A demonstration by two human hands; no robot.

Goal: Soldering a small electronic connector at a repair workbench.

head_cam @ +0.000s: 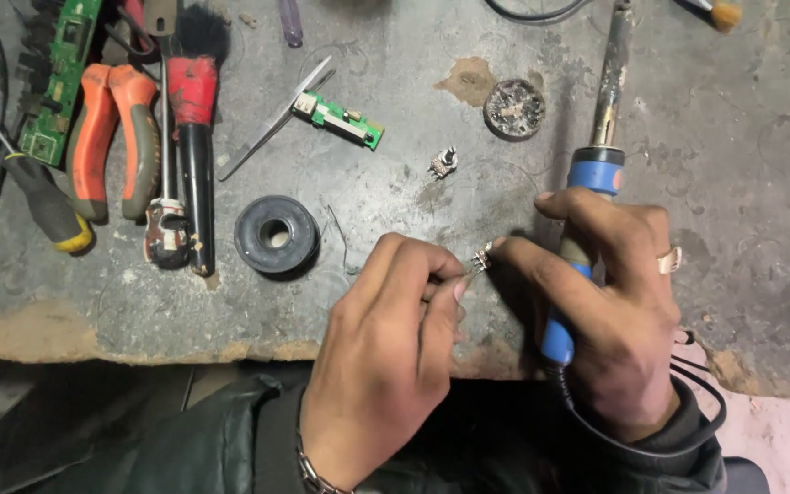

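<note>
Right hand is wrapped shut around the blue-handled soldering iron, its forefinger meeting the small metal component pinched in the left hand fingers above the surface. Iron tip points away; no joint visible yet. No packages or labels visible; a green circuit board lies beyond.

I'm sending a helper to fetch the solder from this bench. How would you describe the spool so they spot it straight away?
On the worn grey workbench, look left of the person's left hand, just right of the upright black-handled brush with a red collar. There lies the dark grey round solder spool, flat, with a pale hole in its middle. It is the only ring-shaped thing among the long-handled tools.
</note>
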